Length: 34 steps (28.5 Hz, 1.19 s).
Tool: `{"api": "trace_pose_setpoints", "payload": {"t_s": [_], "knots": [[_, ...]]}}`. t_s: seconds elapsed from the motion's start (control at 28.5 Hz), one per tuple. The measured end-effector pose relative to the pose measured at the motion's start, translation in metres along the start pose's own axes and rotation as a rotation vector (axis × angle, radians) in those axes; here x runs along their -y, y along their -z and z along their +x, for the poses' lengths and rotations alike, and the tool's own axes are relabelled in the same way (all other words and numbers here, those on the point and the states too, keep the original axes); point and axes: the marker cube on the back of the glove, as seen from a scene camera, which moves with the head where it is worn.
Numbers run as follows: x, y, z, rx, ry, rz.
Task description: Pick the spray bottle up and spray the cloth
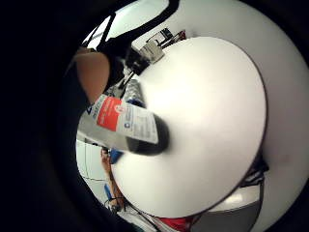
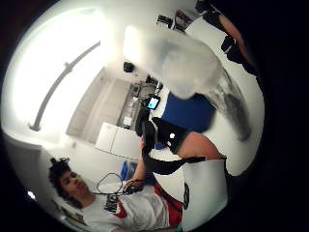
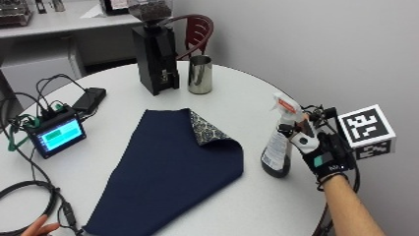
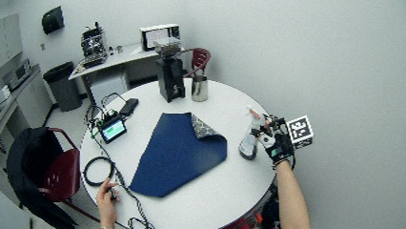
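While the spray bottle (image 3: 278, 140) stands upright near the worktop (image 3: 262, 98) edge, the gloved right hand (image 3: 320, 155) wraps its fingers around the bottle's neck and upper body, just below the white trigger head. Whether the base rests on the surface or is raised just clear of it cannot be told. The bottle's long axis is vertical, and the nozzle appears to point away from the person. The cloth (image 3: 173, 167) lies flat to the left of the bottle, well apart from it, so the coming move seems to turn on swinging the nozzle leftward and tilting it down toward the fabric. The bottle is translucent plastic, dark with liquid toward the base, and carries a red and white label. The cloth is dark navy, soft and matte, with one corner folded back to show a pale patterned underside. Beyond the cloth stand a metal cup (image 3: 200, 74) and a black grinder (image 3: 154, 51); a small screen unit (image 3: 59, 133) with cables sits at the far left.
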Motion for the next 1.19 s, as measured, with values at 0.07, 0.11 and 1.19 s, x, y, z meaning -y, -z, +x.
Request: {"api": "trace_pose_setpoints", "payload": {"t_s": [0.07, 0.11, 1.19], "knots": [[0.001, -0.004, 0.003, 0.02, -0.008, -0.008], [0.001, -0.006, 0.004, 0.033, -0.012, -0.011], [0.024, -0.004, -0.067, -0.03, 0.084, -0.313]]}}
